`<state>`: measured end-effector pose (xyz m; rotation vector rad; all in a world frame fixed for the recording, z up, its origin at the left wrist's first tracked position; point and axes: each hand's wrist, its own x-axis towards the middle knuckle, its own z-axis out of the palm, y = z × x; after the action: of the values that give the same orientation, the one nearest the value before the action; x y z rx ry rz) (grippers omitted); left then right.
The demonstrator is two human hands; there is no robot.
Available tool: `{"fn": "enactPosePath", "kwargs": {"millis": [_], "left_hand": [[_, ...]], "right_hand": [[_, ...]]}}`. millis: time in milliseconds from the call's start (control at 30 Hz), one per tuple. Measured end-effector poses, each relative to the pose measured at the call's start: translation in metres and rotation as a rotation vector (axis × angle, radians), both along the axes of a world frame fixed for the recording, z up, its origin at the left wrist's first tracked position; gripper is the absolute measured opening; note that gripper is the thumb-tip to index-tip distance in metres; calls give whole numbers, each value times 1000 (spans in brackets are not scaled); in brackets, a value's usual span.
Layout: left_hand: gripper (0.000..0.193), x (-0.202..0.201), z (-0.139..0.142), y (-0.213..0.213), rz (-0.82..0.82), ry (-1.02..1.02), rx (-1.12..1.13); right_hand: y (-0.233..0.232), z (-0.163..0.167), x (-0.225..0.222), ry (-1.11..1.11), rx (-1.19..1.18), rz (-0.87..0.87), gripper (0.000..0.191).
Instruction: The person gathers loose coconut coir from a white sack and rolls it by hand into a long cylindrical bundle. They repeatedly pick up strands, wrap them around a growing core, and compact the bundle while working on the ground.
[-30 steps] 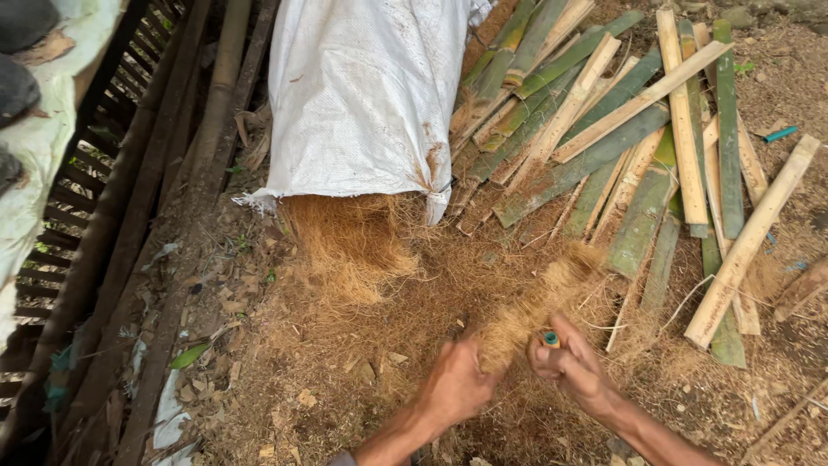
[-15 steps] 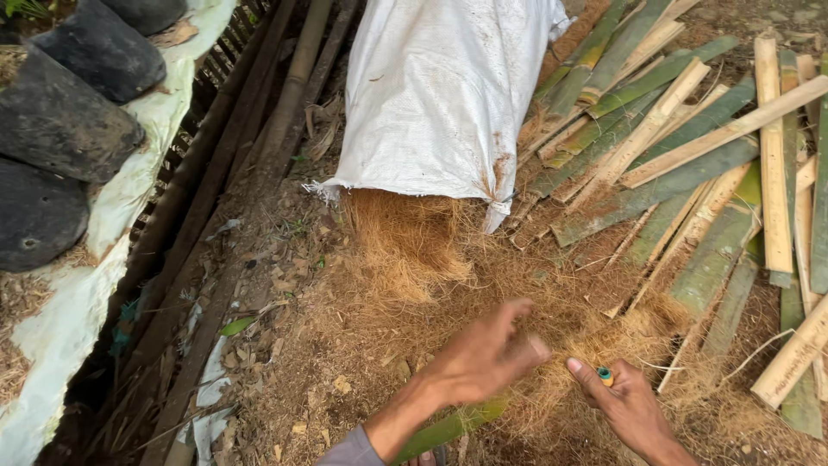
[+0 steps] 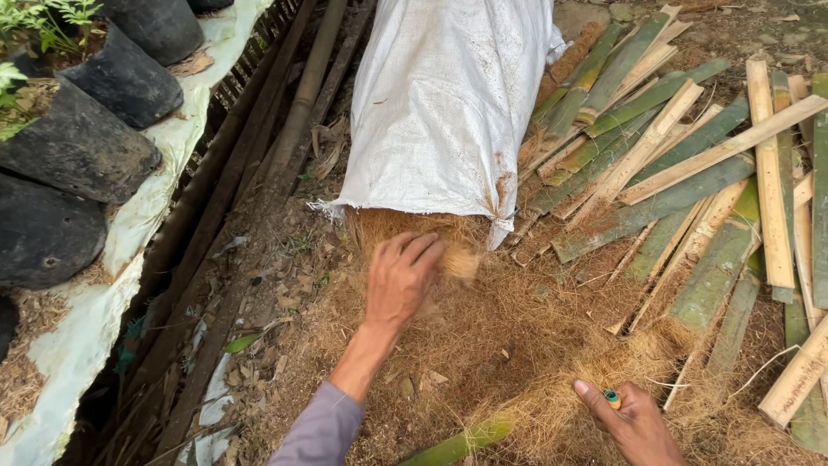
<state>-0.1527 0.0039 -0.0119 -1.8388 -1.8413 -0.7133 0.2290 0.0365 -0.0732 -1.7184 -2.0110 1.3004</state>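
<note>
Fingers of the left hand curl loosely into the brown coir fibre at the open mouth of the white woven sack, closing on a small tuft that sticks out just past the fingertips. Half a second ago this hand was hovering open over the loose heap; it has since reached forward to the sack's mouth and taken hold of fibre there. The right hand, at the near edge of the ground in view, lies low on the heap with its fingers folded around a small green and yellow object pinched against the thumb; what that object is cannot be told. A second ago this hand was up in the fibre close to the left one, and it now sits back, apart from it.

The coir spills from the sack across the dirt ground toward the person. To the right of the sack lies a pile of split bamboo slats, green and pale. A green bamboo piece pokes out of the fibre near the right hand. Along the left edge run dark bamboo poles, and beyond them black grow bags on pale sheeting.
</note>
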Motion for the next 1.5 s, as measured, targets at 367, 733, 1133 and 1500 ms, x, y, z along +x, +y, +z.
{"fn": "enactPosePath", "kwargs": {"millis": [367,733,1133,1500], "left_hand": [[23,-31,156,-49,45,-154,532],[52,130,41,-76,-332,-636,22],[56,143,-75,-131,-534,-369,-264],[14,169,-66,-131,-258,-1032,-317]], "right_hand": [[4,1,-4,-46,8,45,62],[-6,5,-4,-43,-8,22,61],[-12,1,-10,67,46,50,58],[-16,-8,-9,45,84,64,61]]}}
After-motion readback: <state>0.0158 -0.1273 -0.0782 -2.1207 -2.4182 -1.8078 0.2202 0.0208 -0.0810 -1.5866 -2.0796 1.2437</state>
